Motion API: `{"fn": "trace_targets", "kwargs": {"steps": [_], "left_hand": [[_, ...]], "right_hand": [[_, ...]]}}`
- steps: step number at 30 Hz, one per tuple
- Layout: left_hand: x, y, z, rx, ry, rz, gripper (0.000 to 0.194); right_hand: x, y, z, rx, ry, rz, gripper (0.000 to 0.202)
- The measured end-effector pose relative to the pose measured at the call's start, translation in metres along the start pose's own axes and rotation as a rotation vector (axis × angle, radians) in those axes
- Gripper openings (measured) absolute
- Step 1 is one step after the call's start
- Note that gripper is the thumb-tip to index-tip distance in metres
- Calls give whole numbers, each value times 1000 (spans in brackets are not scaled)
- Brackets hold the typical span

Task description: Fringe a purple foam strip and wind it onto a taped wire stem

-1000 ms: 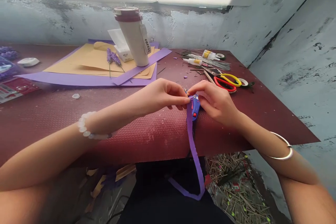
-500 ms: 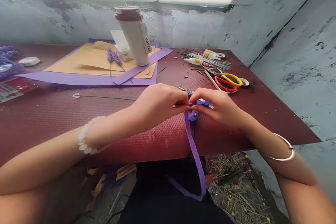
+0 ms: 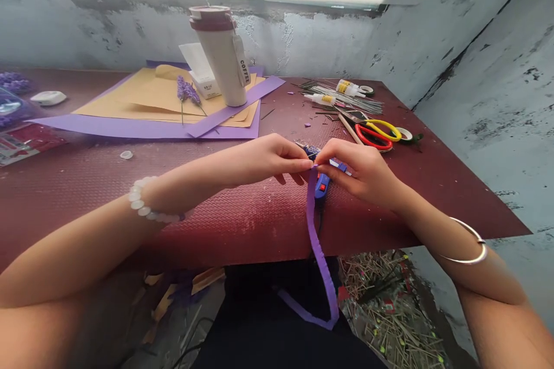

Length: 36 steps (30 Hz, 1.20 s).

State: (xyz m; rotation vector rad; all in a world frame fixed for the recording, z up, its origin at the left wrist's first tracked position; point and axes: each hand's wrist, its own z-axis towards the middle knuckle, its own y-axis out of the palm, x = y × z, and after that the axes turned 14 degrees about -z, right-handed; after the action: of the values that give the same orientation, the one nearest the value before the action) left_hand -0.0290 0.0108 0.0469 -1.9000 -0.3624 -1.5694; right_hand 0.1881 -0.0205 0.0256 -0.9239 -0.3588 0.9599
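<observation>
The right hand (image 3: 363, 170) hides most of the blue glue gun (image 3: 322, 183).

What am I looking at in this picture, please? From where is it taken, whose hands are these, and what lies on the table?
The camera sits on a person's head and looks down at their own two bare hands. The left hand and the right hand pinch the top end of a long purple foam strip, which hangs over the edge of the dark red table. Beneath the hands lies a blue glue gun. Farther back stand a white coffee tumbler, purple and tan paper sheets, and red and yellow scissors.
</observation>
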Motion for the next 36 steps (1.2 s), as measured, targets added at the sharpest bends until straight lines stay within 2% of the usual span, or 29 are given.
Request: {"fn": "trace_targets", "kwargs": {"steps": [8, 12, 16, 21, 23, 26, 28, 31, 36], "left_hand": [[3, -1, 0, -36, -114, -208, 28], [4, 0, 0, -39, -152, -227, 27], [2, 2, 0, -6, -172, -224, 24], [2, 5, -2, 97, -95, -125, 22], [4, 6, -3, 150, -32, -23, 23], [8, 9, -5, 220, 61, 144, 22], [10, 12, -6, 263, 114, 225, 19], [8, 17, -7, 315, 155, 319, 18], [5, 23, -9, 354, 181, 436, 17]], "right_hand": [[2, 3, -1, 155, -192, -209, 7], [4, 4, -4, 188, -318, -359, 9], [6, 2, -8, 211, -378, -540, 17], [9, 3, -11, 149, -309, -524, 20], [10, 4, -10, 106, -205, -421, 17], [8, 5, -7, -40, -37, -200, 37], [7, 6, -5, -107, 8, -116, 34], [5, 7, -3, -65, -13, -142, 13], [4, 7, -3, 9, -67, -219, 8]]}}
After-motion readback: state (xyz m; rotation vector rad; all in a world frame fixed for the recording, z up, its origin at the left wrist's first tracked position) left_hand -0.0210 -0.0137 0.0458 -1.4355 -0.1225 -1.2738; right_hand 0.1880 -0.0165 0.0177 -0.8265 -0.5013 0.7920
